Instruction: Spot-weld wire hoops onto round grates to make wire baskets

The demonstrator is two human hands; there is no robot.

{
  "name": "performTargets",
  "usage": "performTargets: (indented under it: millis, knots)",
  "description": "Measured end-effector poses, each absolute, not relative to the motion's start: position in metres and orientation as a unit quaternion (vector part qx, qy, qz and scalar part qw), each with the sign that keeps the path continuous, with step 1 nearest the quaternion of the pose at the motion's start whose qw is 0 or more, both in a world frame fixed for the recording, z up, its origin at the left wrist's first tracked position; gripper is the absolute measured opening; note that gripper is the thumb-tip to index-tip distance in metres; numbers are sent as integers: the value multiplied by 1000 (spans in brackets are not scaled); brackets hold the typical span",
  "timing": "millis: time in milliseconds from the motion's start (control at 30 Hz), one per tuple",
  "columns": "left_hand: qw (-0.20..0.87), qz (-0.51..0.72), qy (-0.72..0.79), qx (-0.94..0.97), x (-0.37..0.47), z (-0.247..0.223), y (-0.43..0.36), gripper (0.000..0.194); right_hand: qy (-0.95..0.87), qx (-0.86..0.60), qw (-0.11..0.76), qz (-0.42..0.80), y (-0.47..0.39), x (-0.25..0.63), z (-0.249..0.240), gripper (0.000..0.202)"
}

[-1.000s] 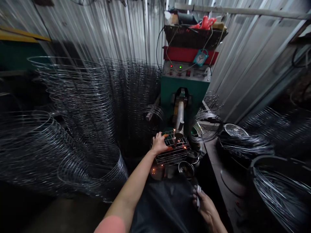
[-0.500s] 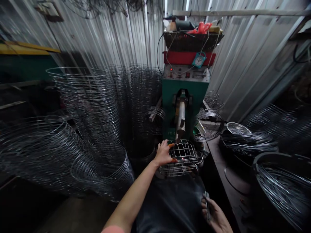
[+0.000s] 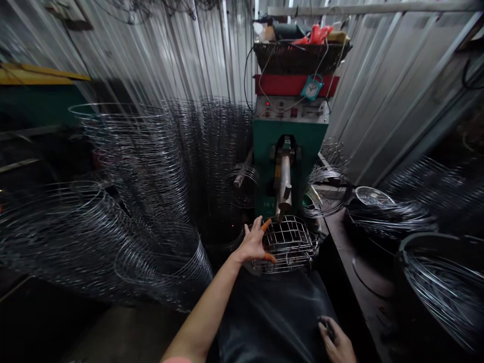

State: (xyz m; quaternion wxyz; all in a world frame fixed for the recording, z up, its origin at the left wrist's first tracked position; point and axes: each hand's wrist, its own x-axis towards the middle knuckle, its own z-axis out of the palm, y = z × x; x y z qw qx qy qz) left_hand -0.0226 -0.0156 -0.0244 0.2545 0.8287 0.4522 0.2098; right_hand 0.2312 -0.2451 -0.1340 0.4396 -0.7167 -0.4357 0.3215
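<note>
A wire basket (image 3: 289, 237) of bright metal rods sits beneath the electrode arm (image 3: 285, 186) of a green spot welding machine (image 3: 260, 136). My left hand (image 3: 252, 245) grips the basket's left side, with orange covers on the thumb and index finger, which are apart on the wires. The electrode's lower tip is at the basket's far edge; whether they touch I cannot tell. Low on the right, my right hand (image 3: 338, 343) is closed around a thin, short metal piece (image 3: 328, 327), mostly hidden by the fingers. Black apron-like material (image 3: 272, 312) covers my lap.
Tall stacks of wire rings (image 3: 139, 166) stand to the left. On the right are a dark tub (image 3: 406, 252) of wire rods, a wire bundle (image 3: 389, 217) and a bench edge (image 3: 346, 252). A blue clock (image 3: 312, 88) hangs below a dark basket (image 3: 302, 58) atop the machine.
The wire basket has shifted slightly right under the electrode, and my left thumb and index finger are spread wider. My right hand has turned and lowered slightly with the metal piece. The view has shifted a little.
</note>
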Motion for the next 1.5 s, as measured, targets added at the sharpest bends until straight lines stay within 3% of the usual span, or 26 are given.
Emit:
performTargets:
  millis: [67, 233, 467, 800, 1033, 1233, 1400, 1500]
  knots:
    - [290, 216, 463, 809, -37, -37, -21, 134, -451, -715, 430, 318, -253, 235, -140, 41]
    - [356, 256, 478, 761, -56, -73, -28, 136, -497, -707, 413, 288, -263, 245, -158, 36]
    - [392, 357, 450, 719, -52, -94, -28, 120, -531, -707, 375, 280, -254, 244, -154, 35]
    - [339, 419, 471, 699, -42, -104, -22, 115, -561, -705, 336, 276, -248, 241, -150, 32]
    - [278, 456, 482, 694, -42, -92, -25, 105, -674, -620, 315, 250, -197, 216, -73, 32]
    - [271, 433, 498, 701, -49, -74, -31, 78, -738, -574, 211, 285, -121, 167, 17, 25]
    - [264, 399, 465, 745, -47, -60, -50, 74, -728, -609, 134, 286, -88, 145, 36, 22]
    - [257, 375, 444, 773, -41, -49, -63, 76, -746, -609, 134, 234, -89, 139, 29, 13]
